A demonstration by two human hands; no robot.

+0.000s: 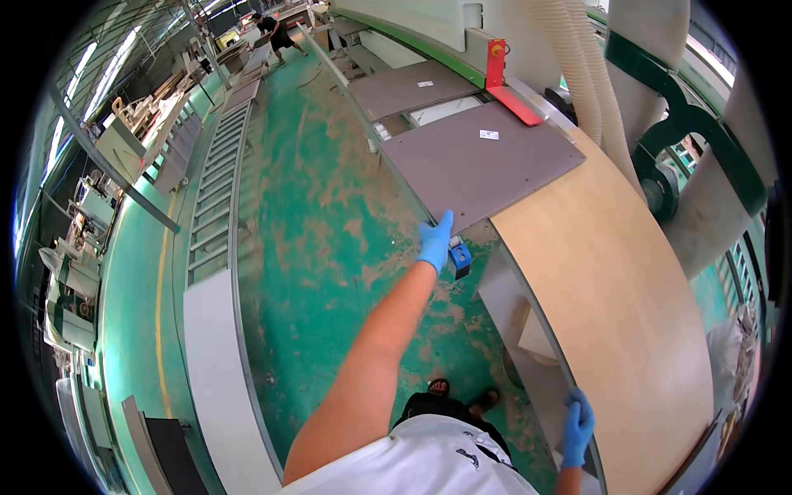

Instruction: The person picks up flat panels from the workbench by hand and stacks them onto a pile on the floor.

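My left hand [436, 241], in a blue glove, is at the near left corner of a flat grey-brown panel [487, 161]. Its thumb lies along the panel's edge and the other fingers are partly hidden. The panel carries a small white label [489, 134] and overlaps a wood-topped table [610, 272]. Just below that corner sits a small blue block-shaped fitting [459, 260]. Down at the table's left edge is my right hand [577, 425], also gloved in blue, with its fingers curled in. What it holds, if anything, is hidden.
A second labelled panel [412, 87] lies farther along the machine, beside a red arm [511, 99]. Ribbed hoses [577, 66] hang at the right. A roller conveyor [219, 181] runs along the left of the green floor [322, 214]. Another person [276, 35] bends over far back.
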